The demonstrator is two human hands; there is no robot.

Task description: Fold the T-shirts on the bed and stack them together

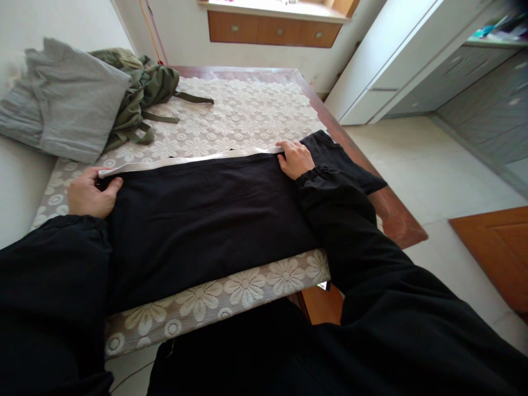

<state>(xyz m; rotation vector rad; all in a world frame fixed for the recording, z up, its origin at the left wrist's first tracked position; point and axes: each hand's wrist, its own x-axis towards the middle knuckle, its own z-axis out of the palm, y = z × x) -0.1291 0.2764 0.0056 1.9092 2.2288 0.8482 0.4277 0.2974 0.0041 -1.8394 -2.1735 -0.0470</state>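
Observation:
A black T-shirt (210,214) lies folded lengthwise across the table in front of me, with a white strip (181,161) along its far edge. At its left far corner, my left hand (93,193) is closed on the fabric, thumb on top and fingers partly hidden behind the edge. My right hand (297,159) pinches the far edge near the shoulder, its fingertips on the white strip. Beyond that hand, a short black sleeve (346,162) spreads toward the table's right side.
A cream lace tablecloth (247,118) covers most of the wooden table (406,228). At the back left, a grey garment (78,96) lies over an olive green backpack (150,88) with loose straps. A white wall borders the left side; a wooden door panel (495,247) stands at right.

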